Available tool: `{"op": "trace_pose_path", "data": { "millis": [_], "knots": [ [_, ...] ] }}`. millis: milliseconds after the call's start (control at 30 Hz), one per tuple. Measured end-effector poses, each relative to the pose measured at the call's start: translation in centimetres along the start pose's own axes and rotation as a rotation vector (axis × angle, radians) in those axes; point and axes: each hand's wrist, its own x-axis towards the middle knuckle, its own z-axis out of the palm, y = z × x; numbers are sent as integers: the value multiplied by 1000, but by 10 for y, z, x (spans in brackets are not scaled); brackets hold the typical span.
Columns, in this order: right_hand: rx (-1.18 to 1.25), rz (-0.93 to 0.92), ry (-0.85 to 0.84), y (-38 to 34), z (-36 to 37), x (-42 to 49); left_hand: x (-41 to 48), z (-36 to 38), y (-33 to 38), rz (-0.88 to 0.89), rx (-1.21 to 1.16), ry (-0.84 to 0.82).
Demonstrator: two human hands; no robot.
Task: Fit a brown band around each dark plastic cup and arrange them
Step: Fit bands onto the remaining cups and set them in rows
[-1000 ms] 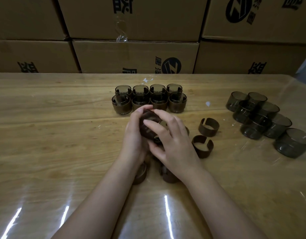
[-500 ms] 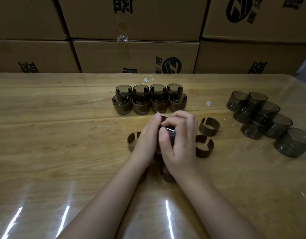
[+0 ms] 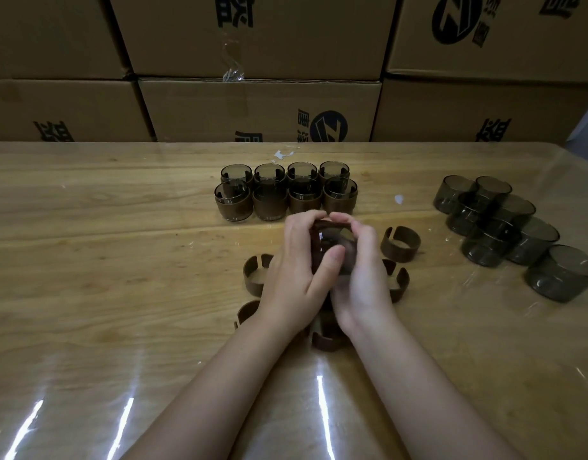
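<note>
While the left hand (image 3: 295,277) and right hand (image 3: 364,283) each wrap a closed grip round one dark cup (image 3: 332,252) just in front of the banded cups (image 3: 304,200), its brown band (image 3: 332,224) is best pushed on squarely, with even pressure from both sides so the split does not skew. Counted: eight banded cups in two rows of four; seven bare cups (image 3: 531,242) at right; five loose bands (image 3: 400,244) visible on the surface (image 3: 120,260), some partly hidden.

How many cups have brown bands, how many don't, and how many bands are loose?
Dark plastic cups wearing brown bands: 8
Bare dark plastic cups: 7
Loose brown bands in view: 5
Cup being banded, held by left hand and right hand: 1
Total: 21
</note>
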Motion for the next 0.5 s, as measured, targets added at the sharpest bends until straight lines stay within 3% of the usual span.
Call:
{"op": "trace_pose_path", "data": {
  "millis": [100,200,367,500],
  "knots": [
    [-46,20,-17,1,-2,1,1,0,1,6,-13,4],
    [-274,-170,-1,6,1,0,3,-3,2,-90,-148,8],
    [-625,-518,-24,13,8,-6,14,-7,4,-327,-579,93],
    [-839,-671,-94,16,7,-7,15,-12,0,-547,-886,38]
  ]
}}
